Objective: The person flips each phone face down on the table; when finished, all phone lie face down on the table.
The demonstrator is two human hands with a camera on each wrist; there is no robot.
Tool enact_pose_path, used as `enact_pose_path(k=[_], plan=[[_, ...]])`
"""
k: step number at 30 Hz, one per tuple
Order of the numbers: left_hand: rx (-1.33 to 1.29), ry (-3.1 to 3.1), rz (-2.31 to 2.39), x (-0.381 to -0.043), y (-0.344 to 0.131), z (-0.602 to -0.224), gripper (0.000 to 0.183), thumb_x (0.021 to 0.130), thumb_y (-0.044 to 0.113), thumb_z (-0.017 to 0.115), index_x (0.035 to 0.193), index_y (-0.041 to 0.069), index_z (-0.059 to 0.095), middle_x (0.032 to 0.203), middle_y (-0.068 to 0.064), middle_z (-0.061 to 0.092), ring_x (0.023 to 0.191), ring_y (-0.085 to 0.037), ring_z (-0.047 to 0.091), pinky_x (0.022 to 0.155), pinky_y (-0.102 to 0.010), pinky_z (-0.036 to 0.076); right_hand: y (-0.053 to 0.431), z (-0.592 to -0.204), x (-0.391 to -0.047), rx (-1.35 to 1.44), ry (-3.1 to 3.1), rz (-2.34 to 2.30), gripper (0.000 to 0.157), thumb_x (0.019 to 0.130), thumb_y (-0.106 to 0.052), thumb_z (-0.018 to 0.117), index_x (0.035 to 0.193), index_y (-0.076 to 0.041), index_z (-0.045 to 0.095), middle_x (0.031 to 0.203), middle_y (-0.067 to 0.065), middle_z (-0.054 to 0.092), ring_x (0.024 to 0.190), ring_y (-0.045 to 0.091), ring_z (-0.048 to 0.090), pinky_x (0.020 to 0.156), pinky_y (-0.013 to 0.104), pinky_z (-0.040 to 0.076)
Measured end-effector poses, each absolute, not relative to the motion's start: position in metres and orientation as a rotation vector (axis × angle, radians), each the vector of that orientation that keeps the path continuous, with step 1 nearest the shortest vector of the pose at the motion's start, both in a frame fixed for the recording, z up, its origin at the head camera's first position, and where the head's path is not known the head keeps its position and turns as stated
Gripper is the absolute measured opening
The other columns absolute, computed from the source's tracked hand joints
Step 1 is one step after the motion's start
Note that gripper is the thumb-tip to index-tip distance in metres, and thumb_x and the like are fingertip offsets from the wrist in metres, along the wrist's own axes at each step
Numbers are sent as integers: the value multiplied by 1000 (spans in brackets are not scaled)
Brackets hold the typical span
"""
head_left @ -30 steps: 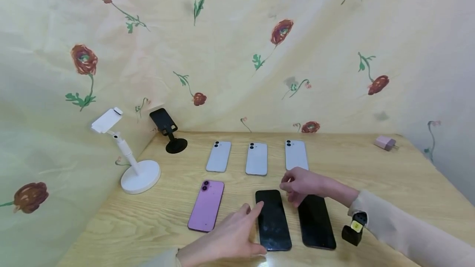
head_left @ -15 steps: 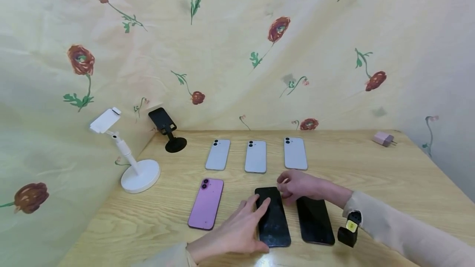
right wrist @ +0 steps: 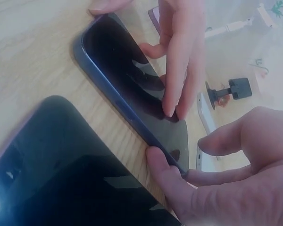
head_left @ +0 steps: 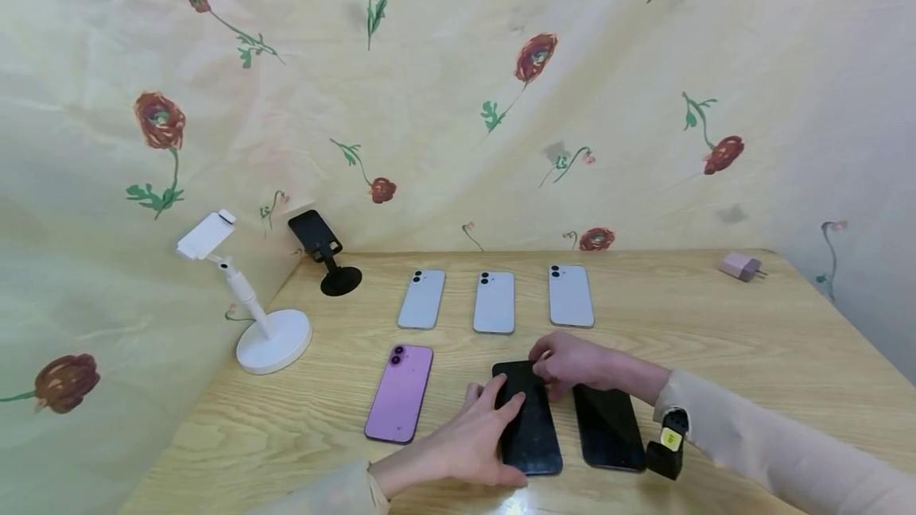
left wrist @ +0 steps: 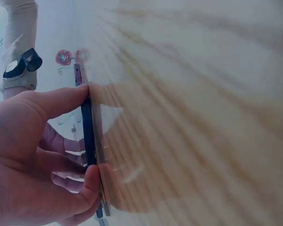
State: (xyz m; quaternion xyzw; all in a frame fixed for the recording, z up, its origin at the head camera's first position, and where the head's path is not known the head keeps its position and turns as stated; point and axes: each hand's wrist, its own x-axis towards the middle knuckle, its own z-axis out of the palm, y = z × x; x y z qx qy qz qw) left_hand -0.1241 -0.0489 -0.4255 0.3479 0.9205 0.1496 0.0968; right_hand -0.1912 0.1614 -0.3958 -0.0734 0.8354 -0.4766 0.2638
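As our L hand (head_left: 472, 442) grips ctr blk phone (head_left: 535, 434), R hand (head_left: 578, 362) pinches its corner.
R's closer than 1s ago; yellow wrist label (head_left: 671, 439) illegible.

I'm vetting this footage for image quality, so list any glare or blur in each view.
Head: mostly sharp, bright glare on the table below the left hand; left wrist: wood grain soft toward the right; right wrist: hazy, glare at left on the nearer black phone.

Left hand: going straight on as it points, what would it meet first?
Past the phone under its fingers, probably the right hand, though depth is unclear.
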Motion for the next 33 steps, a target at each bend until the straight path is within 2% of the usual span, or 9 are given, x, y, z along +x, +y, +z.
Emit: enact_pose_path(k=[16, 25, 33], plan=[[1020, 2685, 464, -126, -49, -427, 92, 80, 47, 82, 153, 10, 41, 158, -20, 23, 125, -34, 35, 95, -36, 44, 154, -399, -186, -157, 2322, -1285, 23, 90, 7, 48, 112, 10, 56, 87, 15, 59, 61, 21, 60, 59, 33, 55], [1064, 2724, 479, -123, -52, -425, 95, 77, 44, 85, 152, 7, 39, 156, -22, 27, 123, -36, 39, 91, -35, 47, 155, -399, -183, -132, 2290, -1379, 28, 89, 7, 46, 116, 10, 52, 82, 15, 62, 60, 21, 58, 56, 31, 52], [1048, 2736, 453, -121, -53, -420, 98, 75, 43, 86, 153, 7, 39, 156, -22, 29, 124, -33, 40, 92, -33, 47, 156, -394, -182, -114, 2234, -1440, 33, 89, 9, 44, 121, 11, 49, 82, 16, 63, 60, 20, 58, 58, 30, 52]])
